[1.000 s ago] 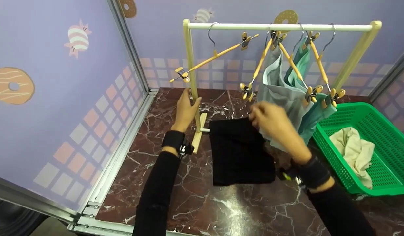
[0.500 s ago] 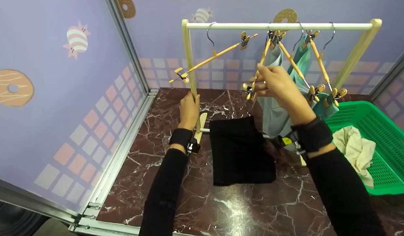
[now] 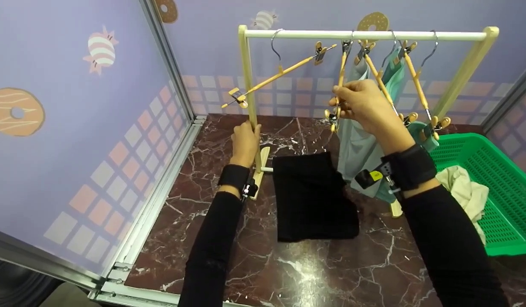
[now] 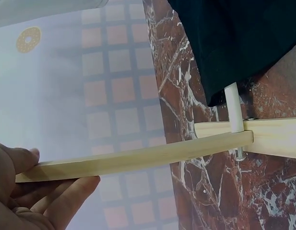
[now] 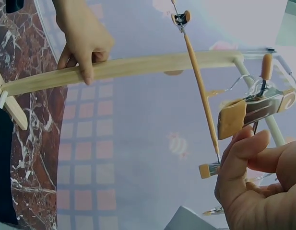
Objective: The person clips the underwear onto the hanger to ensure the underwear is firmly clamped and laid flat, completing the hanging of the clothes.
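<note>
In the head view my left hand [image 3: 244,145] grips the left wooden post [image 3: 246,72] of a small clothes rack; the left wrist view shows its thumb and fingers [image 4: 73,196] on either side of the wood. My right hand [image 3: 365,102] pinches a bare clip hanger [image 3: 342,70], second from the left on the white rail [image 3: 309,34], just above its near clip [image 3: 332,119]. That clip stands large above the right fingertips in the right wrist view. Black folded cloth [image 3: 314,200] overlaps the low white rod [image 3: 267,169] below.
Another bare clip hanger [image 3: 284,72] hangs at the left. Right of the held hanger, grey cloth [image 3: 356,140] and green cloth [image 3: 395,72] hang from clips. A green basket [image 3: 506,213] with beige cloth [image 3: 463,192] stands right. Walls enclose the marble-patterned table [image 3: 228,264].
My right hand has risen from beside the black cloth to the hanger and pinched it; the hanger has swung slightly to the right. My left fingers have closed round the post.
</note>
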Demonstrator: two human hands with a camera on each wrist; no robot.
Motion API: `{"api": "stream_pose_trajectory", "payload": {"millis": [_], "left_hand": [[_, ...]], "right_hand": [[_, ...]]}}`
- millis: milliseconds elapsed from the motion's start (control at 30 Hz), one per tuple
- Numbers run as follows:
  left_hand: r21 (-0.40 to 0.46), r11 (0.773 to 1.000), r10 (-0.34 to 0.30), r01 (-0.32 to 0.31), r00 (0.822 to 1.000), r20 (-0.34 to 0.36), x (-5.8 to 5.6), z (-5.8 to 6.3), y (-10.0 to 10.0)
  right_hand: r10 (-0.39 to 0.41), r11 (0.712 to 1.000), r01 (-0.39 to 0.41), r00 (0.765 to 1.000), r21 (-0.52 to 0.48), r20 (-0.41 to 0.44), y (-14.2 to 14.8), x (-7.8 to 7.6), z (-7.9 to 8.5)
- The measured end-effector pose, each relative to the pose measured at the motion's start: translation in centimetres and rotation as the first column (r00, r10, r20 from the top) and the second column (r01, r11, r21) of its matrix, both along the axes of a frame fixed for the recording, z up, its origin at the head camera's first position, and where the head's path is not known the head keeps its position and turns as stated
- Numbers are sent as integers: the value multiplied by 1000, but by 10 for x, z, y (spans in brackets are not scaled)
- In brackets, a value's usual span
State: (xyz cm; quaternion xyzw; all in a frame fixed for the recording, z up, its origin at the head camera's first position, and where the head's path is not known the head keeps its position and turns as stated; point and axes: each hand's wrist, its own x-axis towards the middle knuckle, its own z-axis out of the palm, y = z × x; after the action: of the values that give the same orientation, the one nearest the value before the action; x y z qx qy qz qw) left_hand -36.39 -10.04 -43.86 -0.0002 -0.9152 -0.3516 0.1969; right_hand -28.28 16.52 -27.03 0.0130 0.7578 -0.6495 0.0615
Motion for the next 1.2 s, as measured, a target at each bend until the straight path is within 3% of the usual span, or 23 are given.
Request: {"api": "stream_pose_trajectory", "payload": {"millis": [333,533,700,1000,1200], "left_hand": [[-8,1000,-11,10,999,-30,0,-3,-3],[9,1000,-17,17,999,-31,0,-3,-3],[7,1000,-22,22,999,-33,0,-1,-1],[-12,1000,-17,17,1000,-22,-1,0,-2],[-7,1000,-27,27,1000,1,-2,1,-3]], "right_hand": [[9,1000,-7,994,18,-107,-5,10,9],[7,1000,-6,992,9,-125,-7,24,13],[17,999,-12,994,42,-110,-5,40,4],[105,989,-96,992,112,-77,-6,63,-49],[163,975,-146,982,167,-92,-20,71,-113]]}}
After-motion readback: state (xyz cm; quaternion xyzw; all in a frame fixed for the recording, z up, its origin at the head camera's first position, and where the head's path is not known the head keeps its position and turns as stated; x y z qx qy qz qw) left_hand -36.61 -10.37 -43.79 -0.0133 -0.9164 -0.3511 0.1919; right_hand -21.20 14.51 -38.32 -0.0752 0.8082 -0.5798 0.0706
